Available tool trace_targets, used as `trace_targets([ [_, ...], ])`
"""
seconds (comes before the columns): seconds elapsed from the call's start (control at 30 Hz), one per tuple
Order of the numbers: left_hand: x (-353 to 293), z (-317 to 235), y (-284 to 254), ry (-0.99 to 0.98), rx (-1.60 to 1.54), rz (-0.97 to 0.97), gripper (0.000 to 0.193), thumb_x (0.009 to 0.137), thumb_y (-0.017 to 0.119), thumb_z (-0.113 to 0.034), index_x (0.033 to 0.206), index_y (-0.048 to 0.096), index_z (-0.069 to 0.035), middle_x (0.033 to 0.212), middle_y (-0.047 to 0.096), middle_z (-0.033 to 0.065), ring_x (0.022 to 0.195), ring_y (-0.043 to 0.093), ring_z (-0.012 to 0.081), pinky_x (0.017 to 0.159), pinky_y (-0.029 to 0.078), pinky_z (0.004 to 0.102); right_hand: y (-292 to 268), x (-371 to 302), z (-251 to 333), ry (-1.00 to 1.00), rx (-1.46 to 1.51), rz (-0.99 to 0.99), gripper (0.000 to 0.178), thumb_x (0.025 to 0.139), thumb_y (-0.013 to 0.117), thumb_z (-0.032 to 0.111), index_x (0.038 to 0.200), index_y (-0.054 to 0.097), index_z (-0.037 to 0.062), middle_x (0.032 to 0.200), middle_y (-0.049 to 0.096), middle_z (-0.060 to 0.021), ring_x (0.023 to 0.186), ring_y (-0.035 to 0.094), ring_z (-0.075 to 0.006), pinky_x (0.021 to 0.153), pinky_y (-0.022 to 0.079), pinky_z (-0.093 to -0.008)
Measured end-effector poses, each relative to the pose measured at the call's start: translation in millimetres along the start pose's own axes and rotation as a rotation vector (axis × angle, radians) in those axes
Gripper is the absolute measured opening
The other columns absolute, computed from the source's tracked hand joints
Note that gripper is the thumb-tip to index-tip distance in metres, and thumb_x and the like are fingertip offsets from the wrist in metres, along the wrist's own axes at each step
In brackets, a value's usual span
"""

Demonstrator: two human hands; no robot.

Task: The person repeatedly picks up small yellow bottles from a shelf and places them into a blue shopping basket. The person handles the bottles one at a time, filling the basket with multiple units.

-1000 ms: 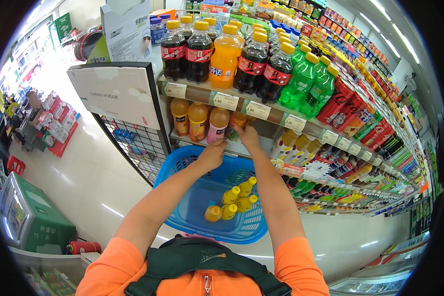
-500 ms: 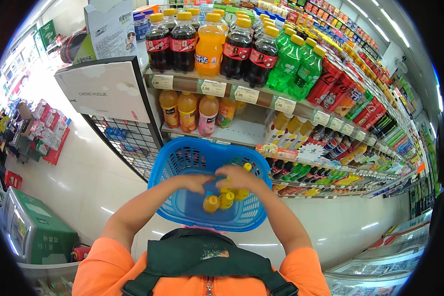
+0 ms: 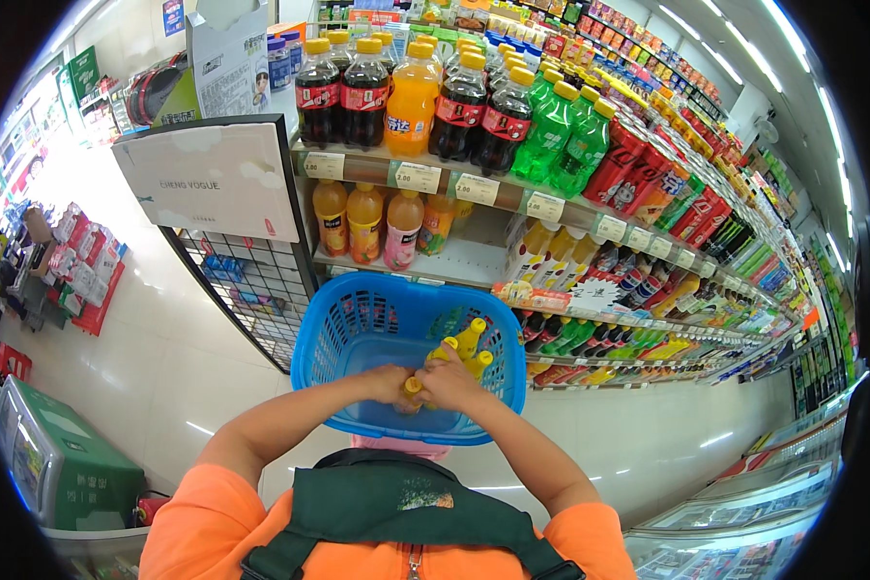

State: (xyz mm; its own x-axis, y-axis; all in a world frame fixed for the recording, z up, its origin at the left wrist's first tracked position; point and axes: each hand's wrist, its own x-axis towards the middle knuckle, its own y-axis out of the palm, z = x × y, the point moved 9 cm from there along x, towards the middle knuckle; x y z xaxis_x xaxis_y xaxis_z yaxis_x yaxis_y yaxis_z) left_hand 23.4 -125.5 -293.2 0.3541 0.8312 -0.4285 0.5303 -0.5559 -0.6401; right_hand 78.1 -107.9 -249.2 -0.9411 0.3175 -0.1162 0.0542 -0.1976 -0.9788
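A blue perforated plastic basket (image 3: 304, 340) holds several yellow-capped drink bottles (image 3: 470, 338), grouped at its right side and tilted at differing angles. Inside its near half, my left hand (image 3: 389, 384) closes around the left side of an orange-coloured drink bottle (image 3: 412, 389) whose cap points up. My right hand (image 3: 450, 383) meets the same bottle from the right, its fingers curled beside the neck. Part of that bottle's body is hidden by my hands. Behind my right hand, other yellow-capped bottles stand close to its knuckles.
Beyond the basket rises a store shelf (image 3: 474, 259) with cola, orange soda, green bottles and cans. Juice bottles (image 3: 365, 222) stand on the tier below. To the left are a framed white panel (image 3: 203, 182) and a black wire rack (image 3: 246, 300); a green cabinet (image 3: 77, 454) stands at lower left.
Both hands have come down and together onto a bottle in the basket's near half. Before, they hovered apart over the basket. The view has shifted slightly.
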Motion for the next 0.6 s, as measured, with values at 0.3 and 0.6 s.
trace_targets([
  [0.3, -19, -27, -102, 0.091, -0.005, -0.221, 0.054, 0.068, 0.078, -0.033, 0.113, 0.06, -0.007, 0.103, 0.067, 0.0157, 0.096, 0.064, 0.031, 0.082, 0.05, 0.0378, -83, 4, -37, 0.179, 0.724, -0.225, 0.062, 0.073, 0.073, 0.039, 0.123, 0.054, 0.0068, 0.113, 0.062, -0.02, 0.11, 0.058, -0.0318, 0.1, 0.04, -0.043],
  [0.6, -34, -93, -220, 0.209, 0.036, -0.552, 0.054, 0.07, 0.077, -0.027, 0.116, 0.059, -0.005, 0.104, 0.066, 0.0173, 0.097, 0.064, 0.0315, 0.084, 0.049, 0.0375, -121, 27, -88, 0.347, 0.563, -0.432, 0.087, 0.068, 0.079, 0.037, 0.137, 0.035, 0.0066, 0.125, 0.055, -0.0203, 0.113, 0.055, -0.036, 0.091, 0.047, -0.0417],
])
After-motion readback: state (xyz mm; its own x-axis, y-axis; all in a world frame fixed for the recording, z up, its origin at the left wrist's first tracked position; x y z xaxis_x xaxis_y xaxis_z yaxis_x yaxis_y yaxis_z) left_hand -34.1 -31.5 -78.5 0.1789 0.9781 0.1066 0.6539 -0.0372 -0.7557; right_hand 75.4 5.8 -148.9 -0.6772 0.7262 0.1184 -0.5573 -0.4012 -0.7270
